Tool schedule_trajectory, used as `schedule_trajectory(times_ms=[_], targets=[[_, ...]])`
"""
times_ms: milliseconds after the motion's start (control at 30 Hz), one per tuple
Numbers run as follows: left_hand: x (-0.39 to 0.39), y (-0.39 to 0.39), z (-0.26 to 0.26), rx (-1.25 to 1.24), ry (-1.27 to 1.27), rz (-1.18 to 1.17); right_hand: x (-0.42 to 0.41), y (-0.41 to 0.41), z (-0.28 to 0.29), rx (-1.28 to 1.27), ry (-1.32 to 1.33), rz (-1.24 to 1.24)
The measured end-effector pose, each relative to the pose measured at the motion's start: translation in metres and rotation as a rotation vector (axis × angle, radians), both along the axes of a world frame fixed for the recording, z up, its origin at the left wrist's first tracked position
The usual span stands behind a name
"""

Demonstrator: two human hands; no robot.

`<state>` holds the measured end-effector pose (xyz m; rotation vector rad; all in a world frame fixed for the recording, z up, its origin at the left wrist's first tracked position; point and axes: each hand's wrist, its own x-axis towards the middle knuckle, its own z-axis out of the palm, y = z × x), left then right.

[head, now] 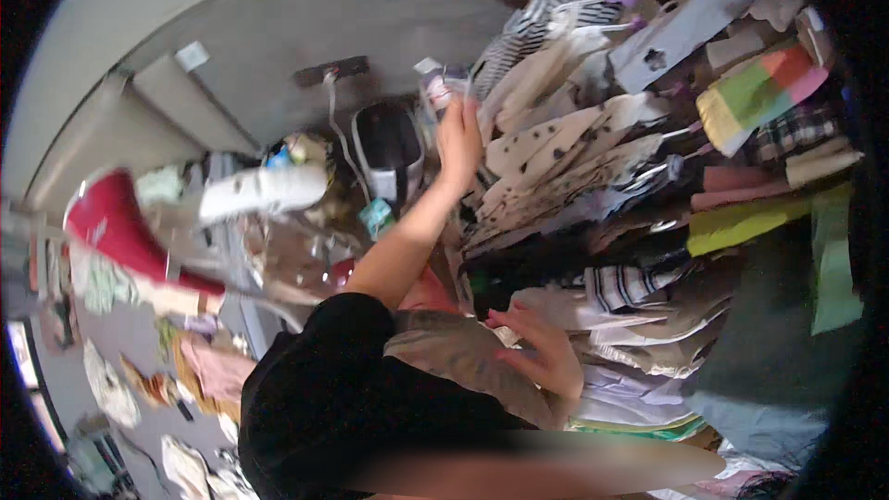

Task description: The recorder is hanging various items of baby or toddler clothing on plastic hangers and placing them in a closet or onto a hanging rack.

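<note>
My left hand (460,146) reaches forward at the end of a bare arm, with its fingers closed around a small item (439,92) with a pale, pinkish label. Blur hides what kind of item it is. Just right of that hand hang a black-and-white striped garment (510,42) and a beige garment with dark dots (549,146). Nearer to my body, my right hand (545,354) has its fingers apart and holds nothing visible. Beside it are folded or hanging pale garments (639,392) and a white cloth with dark stripes (618,288).
Densely packed garments on hangers fill the right side. A dark bin with a pale rim (387,135) stands by the wall, near a power strip (330,71) with a white cable. Leftward are a red tapered object (125,229), a white padded piece (264,192) and scattered clothes (215,368).
</note>
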<state>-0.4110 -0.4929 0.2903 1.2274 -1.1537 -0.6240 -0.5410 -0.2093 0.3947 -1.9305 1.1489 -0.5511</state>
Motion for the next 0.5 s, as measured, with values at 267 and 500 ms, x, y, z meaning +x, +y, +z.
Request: schedule_trajectory(times_ms=[267, 500], targets=[[0.075, 0.281, -0.036, 0.183, 0.289, -0.673, 0.048, 0.030, -0.096, -0.198, -0.060, -0.137], [0.166, 0.381, -0.029, 0.302, 0.650, -0.602, 0.136, 0.063, -0.146, 0.027, -0.308, 0.231]])
